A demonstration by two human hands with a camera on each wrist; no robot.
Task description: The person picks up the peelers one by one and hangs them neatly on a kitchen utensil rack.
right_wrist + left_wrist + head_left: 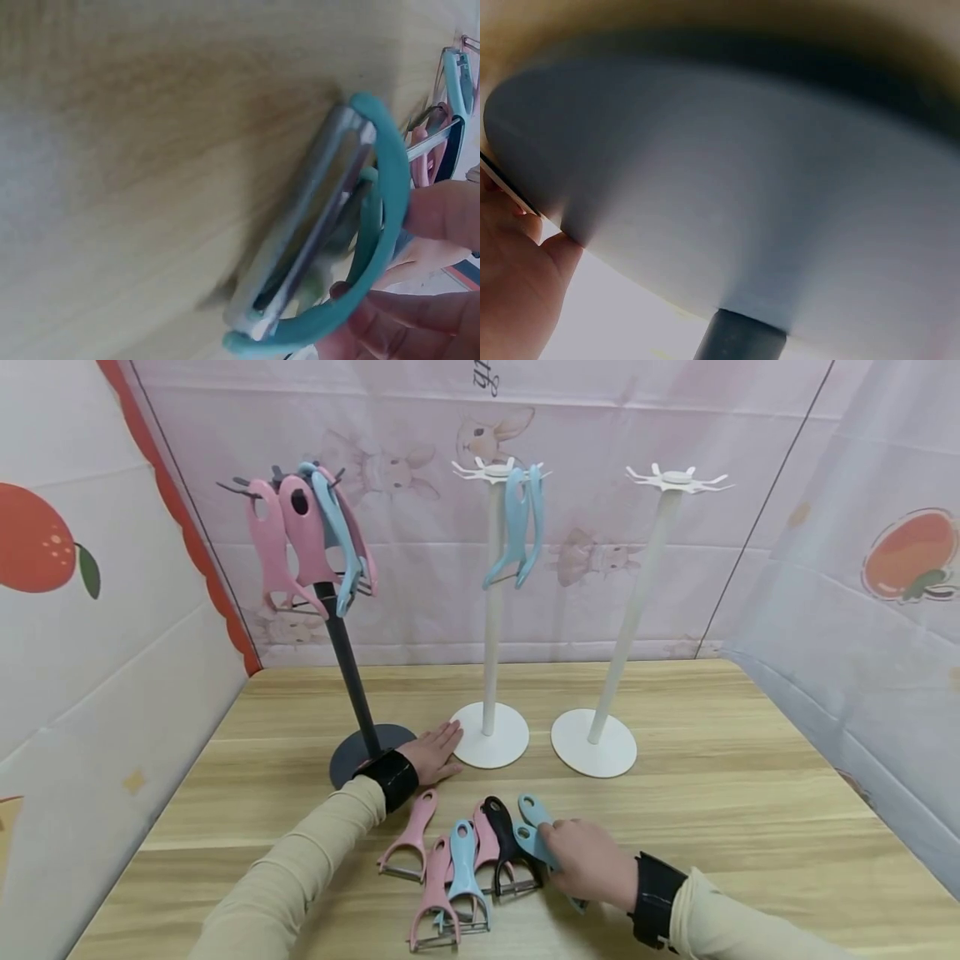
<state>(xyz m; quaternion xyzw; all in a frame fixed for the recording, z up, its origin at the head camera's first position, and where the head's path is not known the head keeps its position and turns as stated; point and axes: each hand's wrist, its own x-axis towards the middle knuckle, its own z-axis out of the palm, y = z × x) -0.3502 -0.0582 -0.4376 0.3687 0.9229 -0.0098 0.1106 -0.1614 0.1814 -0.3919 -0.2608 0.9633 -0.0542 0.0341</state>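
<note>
My right hand (592, 864) pinches a light blue peeler (390, 176) by its curved head, thumb on one side and fingers on the other. A second blue peeler (366, 225) shows just behind it, close to the table. Their blue handles overlap beside a black peeler (501, 831). My left hand (435, 753) lies with fingers extended between the black stand's base (347, 760) and the middle white stand's base (491, 752), fingertips right at the white rim. Left of the black peeler lie several pink peelers (412, 839) and another blue peeler (464, 856).
The black stand (348, 672) carries pink and blue peelers (266, 547) on its top hooks. Two blue peelers (516, 522) hang from the middle white stand (491, 635). On the right is another white stand (630, 610) with bare hooks. Printed cloth (420, 627) encloses the table.
</note>
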